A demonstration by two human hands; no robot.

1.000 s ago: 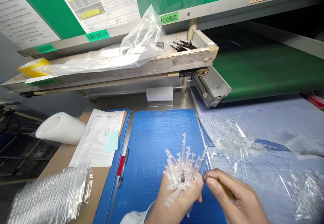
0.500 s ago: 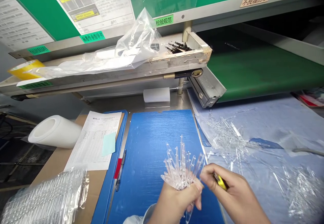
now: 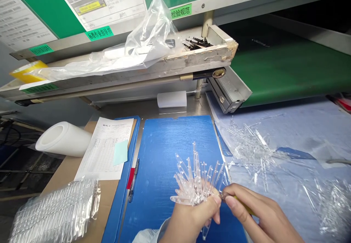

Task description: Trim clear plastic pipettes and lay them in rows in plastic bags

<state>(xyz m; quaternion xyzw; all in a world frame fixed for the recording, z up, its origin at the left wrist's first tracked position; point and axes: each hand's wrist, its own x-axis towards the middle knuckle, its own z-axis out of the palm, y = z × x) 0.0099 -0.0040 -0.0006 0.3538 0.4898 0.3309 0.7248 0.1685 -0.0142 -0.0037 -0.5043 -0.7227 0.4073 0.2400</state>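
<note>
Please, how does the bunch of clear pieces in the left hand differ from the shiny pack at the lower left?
The bunch fans out in many directions, while the pack has its pieces lined up side by side.
The bunch is held by the left hand above the blue mat; the pack lies partly on brown board.
The bunch is bare, whereas the pack looks wrapped in film.
Both show slender, clear pieces.

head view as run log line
left hand: gripping clear plastic pieces | right hand: holding yellow-handled tool, tip by left hand | blue mat: under pieces
</note>
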